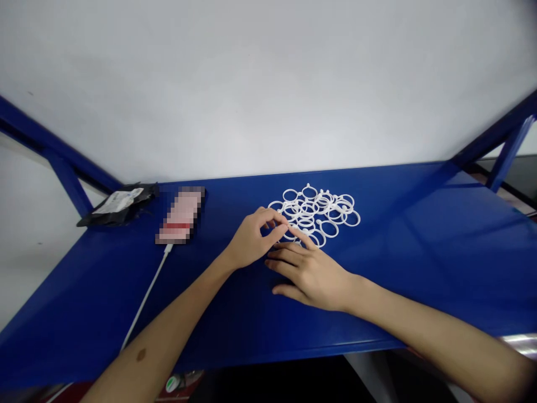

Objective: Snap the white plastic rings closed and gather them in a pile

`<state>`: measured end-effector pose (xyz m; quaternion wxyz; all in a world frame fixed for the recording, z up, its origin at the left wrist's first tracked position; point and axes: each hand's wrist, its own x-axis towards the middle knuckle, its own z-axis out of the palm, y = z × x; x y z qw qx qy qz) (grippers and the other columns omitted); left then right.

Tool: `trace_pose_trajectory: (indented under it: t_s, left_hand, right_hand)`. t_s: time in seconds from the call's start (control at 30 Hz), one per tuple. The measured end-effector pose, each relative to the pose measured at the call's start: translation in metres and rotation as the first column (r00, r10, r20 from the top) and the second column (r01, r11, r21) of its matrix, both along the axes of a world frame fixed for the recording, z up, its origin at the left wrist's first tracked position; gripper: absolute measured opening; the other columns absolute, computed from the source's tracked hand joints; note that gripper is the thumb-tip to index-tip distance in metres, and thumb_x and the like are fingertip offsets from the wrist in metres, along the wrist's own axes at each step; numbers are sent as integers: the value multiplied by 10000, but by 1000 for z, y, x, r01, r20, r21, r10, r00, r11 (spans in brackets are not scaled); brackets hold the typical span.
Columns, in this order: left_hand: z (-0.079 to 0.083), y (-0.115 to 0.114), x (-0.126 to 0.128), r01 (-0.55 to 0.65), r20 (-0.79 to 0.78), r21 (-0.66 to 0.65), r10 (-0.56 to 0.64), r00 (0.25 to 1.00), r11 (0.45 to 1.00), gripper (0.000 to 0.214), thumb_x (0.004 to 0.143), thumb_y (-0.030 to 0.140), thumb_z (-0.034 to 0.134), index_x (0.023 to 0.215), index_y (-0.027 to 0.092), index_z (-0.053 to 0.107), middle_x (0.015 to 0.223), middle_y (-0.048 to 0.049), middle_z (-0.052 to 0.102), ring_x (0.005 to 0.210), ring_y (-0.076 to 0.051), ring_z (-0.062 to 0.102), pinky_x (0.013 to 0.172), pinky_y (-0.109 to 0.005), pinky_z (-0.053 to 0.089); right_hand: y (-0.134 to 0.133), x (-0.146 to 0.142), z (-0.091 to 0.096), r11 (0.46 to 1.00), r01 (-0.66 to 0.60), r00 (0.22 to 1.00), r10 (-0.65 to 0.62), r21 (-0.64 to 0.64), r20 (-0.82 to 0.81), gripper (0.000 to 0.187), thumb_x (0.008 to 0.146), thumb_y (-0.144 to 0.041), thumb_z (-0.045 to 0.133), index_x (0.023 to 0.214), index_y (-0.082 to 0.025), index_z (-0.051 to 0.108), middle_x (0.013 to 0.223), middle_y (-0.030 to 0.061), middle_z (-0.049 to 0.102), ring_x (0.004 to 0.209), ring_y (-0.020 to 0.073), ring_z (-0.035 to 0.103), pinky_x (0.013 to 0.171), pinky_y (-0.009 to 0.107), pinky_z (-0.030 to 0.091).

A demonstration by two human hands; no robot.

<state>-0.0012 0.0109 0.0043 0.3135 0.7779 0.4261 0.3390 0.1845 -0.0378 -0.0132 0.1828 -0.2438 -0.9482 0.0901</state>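
A loose pile of white plastic rings point(308, 208), each with a small knob on its rim, lies on the blue tabletop point(398, 235). At the pile's near left edge is my left hand point(254, 238), its thumb and forefinger brought together over the rings. Whatever is between those fingertips is hidden. My right hand point(310, 274) lies palm down just in front of the pile with fingers spread. Its forefinger reaches onto the nearest rings, close to the left fingertips, and the thumb is apart from the other fingers.
A phone with a blurred screen point(180, 218) lies to the left, with a white cable point(145, 299) running from it toward the front edge. Behind it sits a black plastic package with a white label point(119, 201). Blue frame bars point(69, 173) flank the table, and a pale wall stands behind.
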Motion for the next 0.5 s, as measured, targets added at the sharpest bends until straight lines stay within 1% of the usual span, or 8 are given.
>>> trace_pose_trajectory:
  t_s: [0.07,0.17,0.33,0.5]
  left_hand:
    - [-2,-3,2,35,72,-98,-28,997,995,131,907,293,567,895,203,663,869,-9,678,799,-151,596,768,-305,480]
    - [-4,-3,3,89,173,-185,-56,983,979,155,912,335,587,920,192,645,892,-16,662,808,-145,599,773,-301,482]
    - [0,-4,2,148,262,-277,-73,962,949,168,903,352,621,908,186,649,870,-9,640,783,-132,584,743,-279,476]
    - [2,-5,1,184,337,-320,-70,939,929,152,880,335,646,896,185,637,861,1,624,782,-121,567,735,-261,463]
  right_hand:
    - [0,0,1,1000,-4,1000,4,18,5,421,977,-427,566,1270,-131,633,1152,102,724,1209,251,603,1241,544,180]
    - [-1,0,2,999,-12,1000,12,39,11,407,981,-432,556,1258,-145,638,1140,103,724,1205,256,604,1229,548,216]
    - [-2,0,3,996,-9,1000,7,88,15,407,989,-426,542,1239,-124,649,1114,110,728,1181,264,614,1221,540,247]
    - [-2,0,2,989,-7,1000,4,146,20,410,1001,-434,514,1230,-126,657,1111,94,733,1168,262,619,1218,522,268]
